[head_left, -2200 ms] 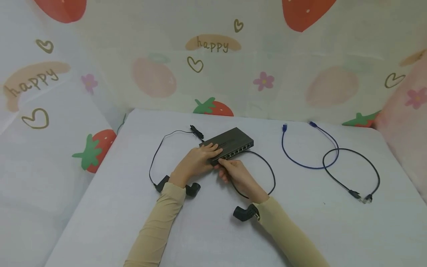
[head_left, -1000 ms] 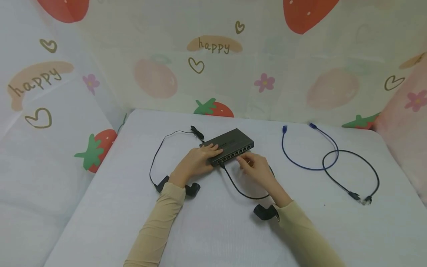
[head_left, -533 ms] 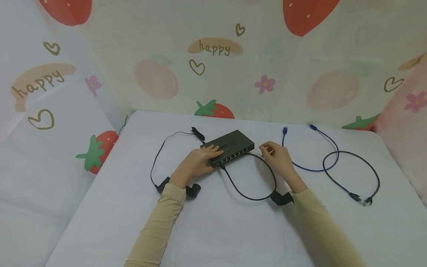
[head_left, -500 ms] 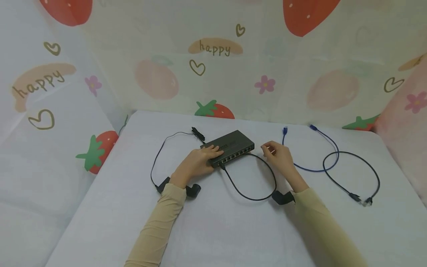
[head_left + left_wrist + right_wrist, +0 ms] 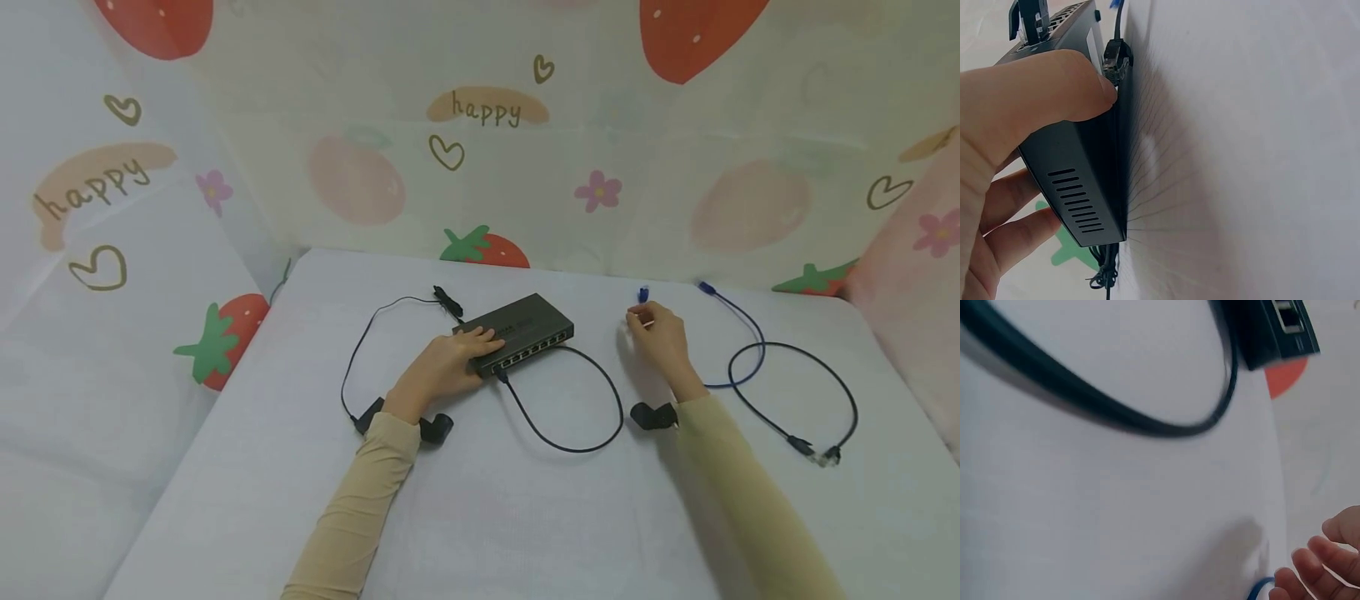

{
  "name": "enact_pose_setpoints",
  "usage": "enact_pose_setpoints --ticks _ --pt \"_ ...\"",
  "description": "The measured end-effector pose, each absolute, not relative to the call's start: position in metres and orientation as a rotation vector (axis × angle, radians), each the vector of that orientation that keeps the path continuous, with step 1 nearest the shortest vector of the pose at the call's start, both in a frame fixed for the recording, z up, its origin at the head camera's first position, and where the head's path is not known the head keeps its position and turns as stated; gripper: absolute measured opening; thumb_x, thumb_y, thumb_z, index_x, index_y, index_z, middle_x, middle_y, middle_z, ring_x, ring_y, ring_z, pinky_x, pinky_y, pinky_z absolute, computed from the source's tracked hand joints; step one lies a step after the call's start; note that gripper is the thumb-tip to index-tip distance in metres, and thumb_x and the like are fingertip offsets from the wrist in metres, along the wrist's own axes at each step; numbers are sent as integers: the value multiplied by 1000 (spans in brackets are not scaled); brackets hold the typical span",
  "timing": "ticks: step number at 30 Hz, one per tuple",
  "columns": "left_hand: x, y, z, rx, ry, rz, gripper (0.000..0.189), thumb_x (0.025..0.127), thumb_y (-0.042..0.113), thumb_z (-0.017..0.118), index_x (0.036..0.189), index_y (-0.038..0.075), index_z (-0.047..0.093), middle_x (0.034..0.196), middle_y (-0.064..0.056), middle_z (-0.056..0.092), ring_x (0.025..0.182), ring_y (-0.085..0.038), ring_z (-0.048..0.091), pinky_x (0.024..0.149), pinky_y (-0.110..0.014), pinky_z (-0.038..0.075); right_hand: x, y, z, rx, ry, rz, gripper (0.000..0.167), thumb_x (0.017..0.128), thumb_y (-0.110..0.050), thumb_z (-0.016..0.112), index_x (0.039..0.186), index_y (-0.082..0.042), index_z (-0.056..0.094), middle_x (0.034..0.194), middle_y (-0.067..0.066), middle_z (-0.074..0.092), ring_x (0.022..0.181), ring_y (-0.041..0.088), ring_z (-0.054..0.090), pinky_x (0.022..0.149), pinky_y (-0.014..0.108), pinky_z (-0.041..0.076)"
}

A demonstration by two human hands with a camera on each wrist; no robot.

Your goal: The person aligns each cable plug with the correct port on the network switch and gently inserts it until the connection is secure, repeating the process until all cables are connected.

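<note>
My left hand [image 5: 442, 367] holds the left end of a black network switch [image 5: 528, 317], thumb at the port side and fingers over the top. A black Ethernet cable [image 5: 617, 392] has one plug [image 5: 502, 375] at the leftmost port and loops back toward the switch. Its clear-tipped other plug [image 5: 1116, 59] shows low beside my thumb in the left wrist view. My right hand [image 5: 662, 335] hovers right of the switch with loosely bent fingers [image 5: 1319, 569] and nothing in them. Just beyond it lies a plug [image 5: 643, 294] of the blue Ethernet cable [image 5: 756, 358], partly hidden by that hand.
Another black Ethernet cable [image 5: 851, 392] crosses the blue one at the right, both its ends together. A power adapter [image 5: 367, 414] lies by my left wrist, its thin cord [image 5: 360, 342] running to the back of the switch. A printed cloth backdrop [image 5: 510, 183] rises behind the white table [image 5: 525, 533].
My right hand has left the plug at the switch's leftmost port and moved right and away from me, up to the blue cable's near plug. The left hand stays on the switch.
</note>
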State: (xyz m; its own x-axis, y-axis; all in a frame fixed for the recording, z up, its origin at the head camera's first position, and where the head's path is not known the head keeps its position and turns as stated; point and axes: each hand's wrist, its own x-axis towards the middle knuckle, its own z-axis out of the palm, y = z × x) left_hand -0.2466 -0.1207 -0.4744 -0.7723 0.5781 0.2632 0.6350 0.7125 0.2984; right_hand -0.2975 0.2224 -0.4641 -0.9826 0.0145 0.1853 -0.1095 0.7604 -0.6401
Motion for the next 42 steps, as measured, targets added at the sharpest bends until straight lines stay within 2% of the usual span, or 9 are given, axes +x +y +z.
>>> enact_pose_setpoints --ticks 4,10,13,20,23,28,37,42 --pt "-246 -122 -474 -967 -2775 -565 55 75 18 73 129 19 58 135 -4 52 125 -23 48 100 -42 43 -311 231 -466 -67 -2830 1074 37 94 -24 47 115 4 58 103 23 60 92 34 57 75 37 46" --pt "-246 -122 -474 -987 -2764 -592 55 76 16 73 128 18 58 134 -5 52 125 -22 48 100 -41 43 -323 240 -466 -295 -2850 1169 41 94 -26 47 123 2 55 107 21 60 85 27 59 64 22 43" --pt "-246 -122 -475 -974 -2772 -584 55 76 16 73 128 18 58 134 -5 52 126 -22 48 100 -41 43 -328 241 -464 -343 -2845 1175 44 94 -28 48 126 2 52 110 22 59 88 29 60 69 25 44" --pt "-246 -122 -477 -953 -2787 -584 55 76 16 72 129 20 57 136 -3 51 126 -22 47 100 -43 43 -337 240 -464 -419 -2896 1053 51 93 -37 48 127 1 49 117 21 58 104 35 54 87 46 43" --pt "-247 -122 -477 -958 -2786 -584 55 76 17 72 129 19 57 136 -3 51 126 -23 47 99 -44 43 -341 238 -467 -426 -2917 984 50 93 -38 49 123 1 52 115 20 59 102 34 54 84 45 42" --pt "-248 -121 -477 -974 -2770 -564 55 76 17 72 129 19 57 135 -3 51 126 -23 48 99 -43 43 -346 236 -470 -446 -2897 905 41 92 -31 51 118 1 55 107 19 61 95 33 56 77 43 43" --pt "-248 -121 -474 -972 -2784 -567 54 77 17 72 129 19 57 136 -4 51 126 -23 48 99 -44 43 -348 241 -472 -589 -2814 1102 42 89 -28 52 119 0 56 114 18 59 105 32 54 87 41 42" --pt "-247 -120 -474 -963 -2798 -540 54 77 19 72 129 20 57 136 -3 51 126 -22 47 99 -44 43 -343 241 -471 -574 -2774 1209 42 87 -26 52 119 1 56 115 19 59 105 31 55 86 35 43"
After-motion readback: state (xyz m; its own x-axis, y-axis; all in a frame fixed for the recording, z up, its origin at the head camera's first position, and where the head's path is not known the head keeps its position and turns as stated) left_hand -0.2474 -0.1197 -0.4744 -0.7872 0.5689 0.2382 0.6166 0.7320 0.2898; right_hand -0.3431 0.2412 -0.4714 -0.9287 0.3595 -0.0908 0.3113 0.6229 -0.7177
